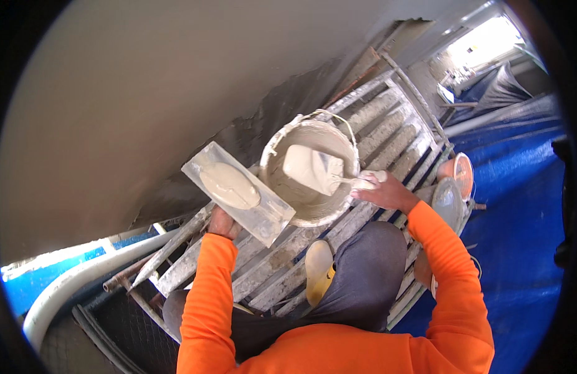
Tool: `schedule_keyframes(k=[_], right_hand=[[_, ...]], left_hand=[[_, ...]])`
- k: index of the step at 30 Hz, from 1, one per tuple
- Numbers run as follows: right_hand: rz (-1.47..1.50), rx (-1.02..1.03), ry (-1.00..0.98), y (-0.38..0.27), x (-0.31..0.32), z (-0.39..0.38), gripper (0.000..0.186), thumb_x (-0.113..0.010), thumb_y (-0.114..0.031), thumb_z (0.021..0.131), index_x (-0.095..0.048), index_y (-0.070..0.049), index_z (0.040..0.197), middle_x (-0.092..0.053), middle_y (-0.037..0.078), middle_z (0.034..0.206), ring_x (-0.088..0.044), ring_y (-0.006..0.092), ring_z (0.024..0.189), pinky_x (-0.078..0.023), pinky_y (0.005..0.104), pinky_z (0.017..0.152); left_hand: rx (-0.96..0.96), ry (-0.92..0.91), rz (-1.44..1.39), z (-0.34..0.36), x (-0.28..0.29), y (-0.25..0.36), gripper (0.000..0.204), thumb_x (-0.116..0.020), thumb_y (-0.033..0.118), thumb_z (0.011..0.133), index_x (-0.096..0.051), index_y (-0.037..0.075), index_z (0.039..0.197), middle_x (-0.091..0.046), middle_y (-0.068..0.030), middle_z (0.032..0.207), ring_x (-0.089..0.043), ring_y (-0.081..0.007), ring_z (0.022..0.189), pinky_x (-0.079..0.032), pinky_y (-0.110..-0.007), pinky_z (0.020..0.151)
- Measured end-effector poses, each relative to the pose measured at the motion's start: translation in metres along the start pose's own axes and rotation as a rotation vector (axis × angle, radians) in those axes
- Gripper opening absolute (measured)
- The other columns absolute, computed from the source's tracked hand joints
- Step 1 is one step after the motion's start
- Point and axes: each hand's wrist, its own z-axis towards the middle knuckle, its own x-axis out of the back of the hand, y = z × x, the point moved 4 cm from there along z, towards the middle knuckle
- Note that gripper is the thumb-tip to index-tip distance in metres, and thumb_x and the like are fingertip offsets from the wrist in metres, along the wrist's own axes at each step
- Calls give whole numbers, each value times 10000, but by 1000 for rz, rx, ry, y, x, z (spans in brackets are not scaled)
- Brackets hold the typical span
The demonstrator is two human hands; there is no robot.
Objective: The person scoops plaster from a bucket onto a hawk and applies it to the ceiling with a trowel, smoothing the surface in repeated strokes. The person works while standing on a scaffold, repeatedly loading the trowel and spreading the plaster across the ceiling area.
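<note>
My left hand (223,223) is closed under a rectangular plastering trowel (273,219), its grip hidden beneath the plate. A smooth oval lump of grey-beige plaster (231,186) rests on the plate's upper face. Just right of it, a plaster-crusted bucket (310,132) with a thin wire handle stands on the slatted platform. My right hand (389,191) wraps round the smeared handle of a flat, broad-bladed trowel at the bucket's right rim. This trowel's blade (308,168), loaded with plaster, lies inside the bucket's mouth. More wet plaster coats the bucket's inside.
The slatted platform (257,283) runs from lower left to upper right under my bent legs. A smooth grey wall (133,106) rises on the left. At right are an orange bucket (464,176), a grey round lid-like piece (447,204) and blue sheeting (519,230). A white pipe (83,274) curves at lower left.
</note>
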Motion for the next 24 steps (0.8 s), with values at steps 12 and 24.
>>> schedule_keyframes(k=[12, 24], right_hand=[[-222, 428, 457, -167, -26, -61, 392, -807, -73, 812, -662, 30, 1162, -690, 235, 1075, -704, 417, 928, -576, 405, 854], [-73, 513, 460, -183, -59, -48, 449, -759, -124, 918, -559, 56, 1278, -632, 226, 1193, -633, 327, 1098, -493, 441, 991]], left_hand=[[-134, -203, -62, -11, -70, 34, 494, -599, 368, 1039, -552, 37, 1401, -633, -161, 1373, -649, -300, 1228, -526, -473, 1090], [-261, -160, -306, -43, -50, 66, 422, -606, 322, 1043, -601, 51, 1365, -656, -122, 1374, -637, -255, 1255, -481, -467, 1138]])
